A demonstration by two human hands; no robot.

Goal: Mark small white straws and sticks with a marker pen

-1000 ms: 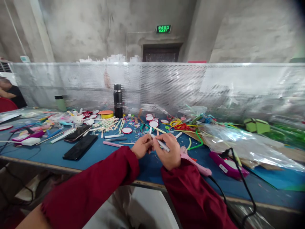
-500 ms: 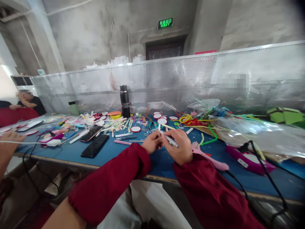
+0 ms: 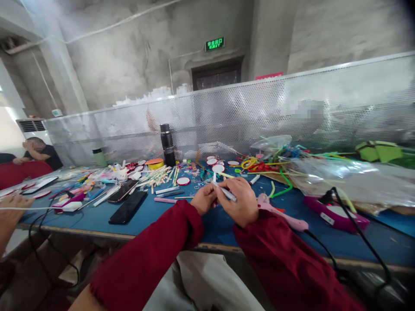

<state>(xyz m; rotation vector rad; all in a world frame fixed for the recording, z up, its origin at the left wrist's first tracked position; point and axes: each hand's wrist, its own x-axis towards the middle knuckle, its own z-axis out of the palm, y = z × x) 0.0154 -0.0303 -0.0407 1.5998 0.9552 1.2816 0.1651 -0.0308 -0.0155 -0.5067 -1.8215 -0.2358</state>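
My right hand (image 3: 239, 199) is closed around a white-grey marker pen (image 3: 228, 194), which slants down to the right across the fingers. Pinched fingers of my left hand (image 3: 203, 199) meet the pen's upper end. A short white piece (image 3: 214, 176) sticks up where both hands meet; I cannot make out its kind, and what lies between the left fingertips is hidden. Just left of the hands lie more marker pens (image 3: 167, 190) and a pink stick (image 3: 165, 200). A pink glue gun (image 3: 287, 218) with a black cord rests beside my right wrist.
Two dark phones (image 3: 128, 207) lie on the blue table (image 3: 155, 216) at left. Behind are wooden sticks, red-rimmed white discs (image 3: 183, 181) and a black thermos (image 3: 167, 144). Plastic bags (image 3: 353, 177) and a purple power strip (image 3: 335, 214) are at right. Another person's hand (image 3: 14, 209) is far left.
The view has tilted and shifted slightly, so the scene sits a little lower and farther left. Both hands keep nearly the same pose around the marker pen.
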